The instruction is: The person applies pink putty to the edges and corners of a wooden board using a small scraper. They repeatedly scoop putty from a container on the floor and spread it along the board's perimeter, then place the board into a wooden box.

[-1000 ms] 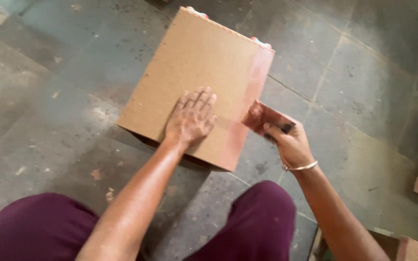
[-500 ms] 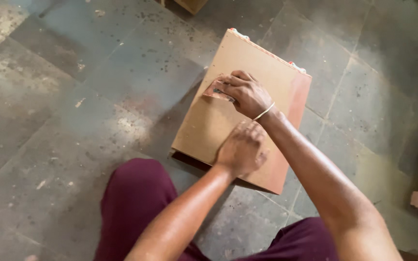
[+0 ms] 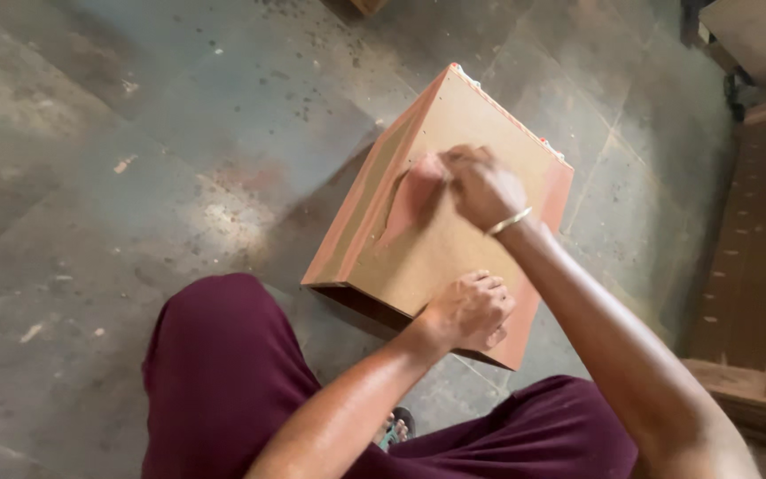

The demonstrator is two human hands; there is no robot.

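Note:
A closed brown cardboard box (image 3: 489, 133) stands on the stone floor in front of my knees, its edges covered with brown tape. My right hand (image 3: 480, 184), a thin bangle on its wrist, reaches across the box top and grips a strip of brown tape (image 3: 405, 200) that lifts off the cardboard near the left edge. My left hand (image 3: 472, 310) rests with curled fingers on the near edge of the box, pressing on it.
My legs in maroon trousers (image 3: 223, 372) frame the bottom of the view, a sandal (image 3: 392, 427) showing between them. Stacked wooden boards or crates (image 3: 755, 248) stand at the right. The grey stone floor (image 3: 135, 177) is dusty and stained.
My right hand moved from the box's right side across the top to the left edge, drawing tape along. My left hand slid from flat on the top down to the near edge.

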